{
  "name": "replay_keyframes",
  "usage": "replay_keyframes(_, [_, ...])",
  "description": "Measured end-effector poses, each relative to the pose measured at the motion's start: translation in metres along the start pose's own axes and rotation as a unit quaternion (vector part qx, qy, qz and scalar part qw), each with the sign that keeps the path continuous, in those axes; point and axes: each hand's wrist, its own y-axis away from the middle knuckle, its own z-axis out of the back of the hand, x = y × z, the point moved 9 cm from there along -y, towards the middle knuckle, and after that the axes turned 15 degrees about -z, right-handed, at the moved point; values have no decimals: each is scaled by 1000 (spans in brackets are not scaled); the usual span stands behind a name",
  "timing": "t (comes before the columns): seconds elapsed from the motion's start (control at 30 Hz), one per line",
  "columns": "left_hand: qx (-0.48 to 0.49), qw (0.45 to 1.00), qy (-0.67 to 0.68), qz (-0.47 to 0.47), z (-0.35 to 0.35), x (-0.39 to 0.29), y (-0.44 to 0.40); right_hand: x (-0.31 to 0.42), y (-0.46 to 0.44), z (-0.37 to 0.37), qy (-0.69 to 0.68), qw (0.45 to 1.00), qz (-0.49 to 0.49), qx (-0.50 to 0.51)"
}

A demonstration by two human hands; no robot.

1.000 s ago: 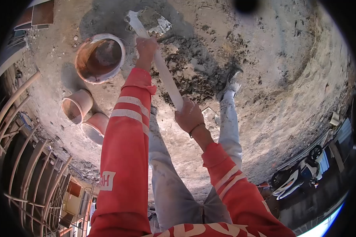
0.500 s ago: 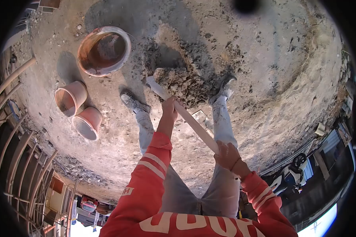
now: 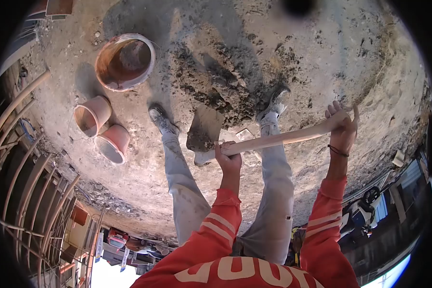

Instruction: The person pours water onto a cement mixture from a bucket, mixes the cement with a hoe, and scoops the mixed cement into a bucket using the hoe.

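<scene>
I hold a hoe with both hands, its wooden handle [image 3: 288, 138] slanting across my legs. Close to the head, my left hand [image 3: 230, 157] is closed around the handle. My right hand [image 3: 342, 126] has the far end of the handle between thumb and fingers; this grip looks loose, with some fingers stretched out. The flat hoe blade [image 3: 205, 126] is smeared with dirt and stands at the near edge of a dark, lumpy heap of wet mix [image 3: 235, 98]. The heap lies on the ground just beyond my feet.
A large stained bucket [image 3: 126, 62] stands at the upper left, with two smaller buckets [image 3: 92, 116] nearer me. Curved poles [image 3: 21, 103] line the left side. A motorcycle [image 3: 362, 211] is parked at the lower right. A small pale square piece [image 3: 245, 135] lies between my feet.
The hoe blade has come out of the heap toward me. Its handle has swung from a steep slant to nearly level. My right hand has moved up and right, my left slightly right and down.
</scene>
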Motion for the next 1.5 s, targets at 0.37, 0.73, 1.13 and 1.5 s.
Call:
replay_keyframes(0.37, [-286, 944, -165, 17, 285, -99, -133, -260, 24, -142, 99, 989, -107, 13])
replay_keyframes(0.73, [-99, 986, -135, 20, -50, 35, -176, -37, -10, -276, 36, 990, 78, 108])
replay_keyframes(1.13, [-186, 982, -41, 2, 138, -14, -37, -128, 25, -216, 149, 971, -121, 145])
replay_keyframes(1.5, [-355, 926, -94, 88, 116, 75, -116, -126, -50, -258, 171, 972, -29, 156])
